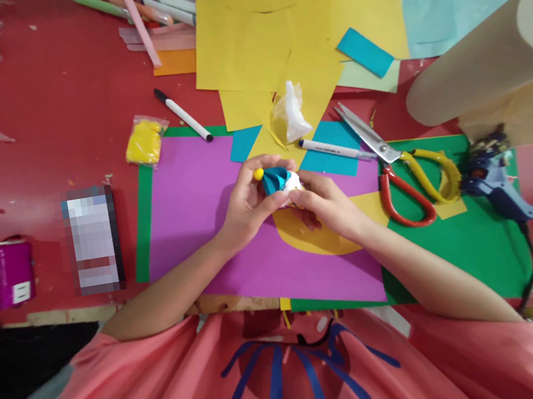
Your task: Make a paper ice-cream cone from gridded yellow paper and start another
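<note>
Both hands meet over the purple sheet (195, 197): left hand (247, 206) pinches the teal cone (276, 178) from its side, right hand (328, 206) closes on the white base (293, 184). I read the piece as mostly built; cone is already pleated, yellow bead (258, 174) sits at its tip. White part looks like the bit now being seated. Glue gun (494, 183), scissors (406, 167) and marker (334, 149) lie idle nearby. Yellow half-round (323, 234) beneath the hands is unused, so more may remain.
</note>
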`<action>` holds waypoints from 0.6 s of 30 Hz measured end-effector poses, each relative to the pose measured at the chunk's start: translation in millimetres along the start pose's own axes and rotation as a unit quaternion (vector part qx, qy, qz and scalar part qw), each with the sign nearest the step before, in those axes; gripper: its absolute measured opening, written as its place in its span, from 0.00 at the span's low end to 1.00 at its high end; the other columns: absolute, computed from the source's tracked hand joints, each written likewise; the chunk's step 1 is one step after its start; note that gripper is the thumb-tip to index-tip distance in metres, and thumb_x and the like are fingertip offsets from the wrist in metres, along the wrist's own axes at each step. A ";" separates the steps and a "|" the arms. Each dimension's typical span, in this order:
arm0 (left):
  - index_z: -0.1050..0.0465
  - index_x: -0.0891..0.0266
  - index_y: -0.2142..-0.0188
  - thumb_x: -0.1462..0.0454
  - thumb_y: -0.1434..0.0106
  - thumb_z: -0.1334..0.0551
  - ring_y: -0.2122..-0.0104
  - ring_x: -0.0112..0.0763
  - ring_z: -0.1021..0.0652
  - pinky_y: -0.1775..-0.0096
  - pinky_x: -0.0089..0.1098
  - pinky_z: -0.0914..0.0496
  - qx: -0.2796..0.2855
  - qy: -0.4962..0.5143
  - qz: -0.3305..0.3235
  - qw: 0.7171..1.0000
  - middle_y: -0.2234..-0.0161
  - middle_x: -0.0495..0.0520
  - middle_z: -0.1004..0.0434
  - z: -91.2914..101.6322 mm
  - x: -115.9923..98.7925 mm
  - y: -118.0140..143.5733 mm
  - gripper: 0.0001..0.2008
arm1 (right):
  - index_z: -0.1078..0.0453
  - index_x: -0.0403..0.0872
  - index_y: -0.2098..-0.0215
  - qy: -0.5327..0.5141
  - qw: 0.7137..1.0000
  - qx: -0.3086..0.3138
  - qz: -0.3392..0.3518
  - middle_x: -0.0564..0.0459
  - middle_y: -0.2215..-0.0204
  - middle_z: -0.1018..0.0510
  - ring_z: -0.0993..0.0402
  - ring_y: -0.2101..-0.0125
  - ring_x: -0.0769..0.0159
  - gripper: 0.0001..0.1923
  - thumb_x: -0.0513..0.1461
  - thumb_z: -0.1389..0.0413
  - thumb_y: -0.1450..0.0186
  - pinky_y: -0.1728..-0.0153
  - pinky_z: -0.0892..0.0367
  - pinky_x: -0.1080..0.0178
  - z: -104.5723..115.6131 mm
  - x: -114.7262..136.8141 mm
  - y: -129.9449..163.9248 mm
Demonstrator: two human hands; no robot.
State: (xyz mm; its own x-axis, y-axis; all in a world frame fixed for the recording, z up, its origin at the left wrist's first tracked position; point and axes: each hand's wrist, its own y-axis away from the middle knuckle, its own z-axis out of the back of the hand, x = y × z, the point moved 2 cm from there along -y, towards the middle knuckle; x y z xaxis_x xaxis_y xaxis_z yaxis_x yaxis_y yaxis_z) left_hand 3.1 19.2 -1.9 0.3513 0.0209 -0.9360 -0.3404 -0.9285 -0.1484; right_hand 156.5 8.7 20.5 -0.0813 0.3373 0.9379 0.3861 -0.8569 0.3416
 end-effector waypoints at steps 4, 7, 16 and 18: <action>0.35 0.52 0.47 0.63 0.39 0.34 0.48 0.34 0.25 0.49 0.34 0.28 0.000 -0.008 -0.001 1.000 0.48 0.51 0.26 -0.7 -0.4 0.7 0.21 | 0.39 0.46 0.67 0.000 1.000 -0.008 -0.003 0.62 0.81 0.35 0.38 0.87 0.77 0.13 0.47 0.47 0.36 0.86 0.45 0.70 -0.7 2.1 0.6; 0.35 0.51 0.47 0.63 0.39 0.34 0.47 0.34 0.26 0.48 0.34 0.28 -0.001 -0.003 0.002 1.000 0.48 0.51 0.26 -0.5 0.1 1.0 0.21 | 0.39 0.46 0.68 0.002 1.000 -0.016 -0.004 0.62 0.81 0.35 0.39 0.87 0.77 0.14 0.48 0.46 0.37 0.87 0.46 0.70 -0.9 4.1 0.7; 0.33 0.53 0.49 0.63 0.38 0.34 0.48 0.32 0.25 0.49 0.32 0.29 -0.011 0.049 0.027 0.998 0.50 0.51 0.25 -0.6 -2.1 -2.5 0.18 | 0.38 0.45 0.67 -0.007 1.000 -0.005 0.001 0.61 0.82 0.35 0.38 0.87 0.77 0.13 0.48 0.48 0.35 0.86 0.46 0.70 -0.4 1.7 1.4; 0.33 0.54 0.49 0.63 0.38 0.35 0.48 0.33 0.25 0.49 0.33 0.29 -0.012 0.053 0.024 0.998 0.50 0.51 0.25 -1.1 -3.3 -3.7 0.18 | 0.38 0.45 0.66 -0.007 1.000 -0.006 0.002 0.61 0.81 0.34 0.38 0.87 0.76 0.13 0.48 0.48 0.35 0.86 0.46 0.70 0.0 1.4 1.5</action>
State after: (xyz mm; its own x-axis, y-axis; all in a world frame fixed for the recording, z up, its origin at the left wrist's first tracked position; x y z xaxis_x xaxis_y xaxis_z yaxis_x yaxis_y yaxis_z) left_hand 4.2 22.1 2.1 0.4254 -0.0617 -0.9029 -0.3387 -0.9360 -0.0956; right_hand 157.0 7.9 22.3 -0.0658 0.3391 0.9385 0.3758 -0.8628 0.3381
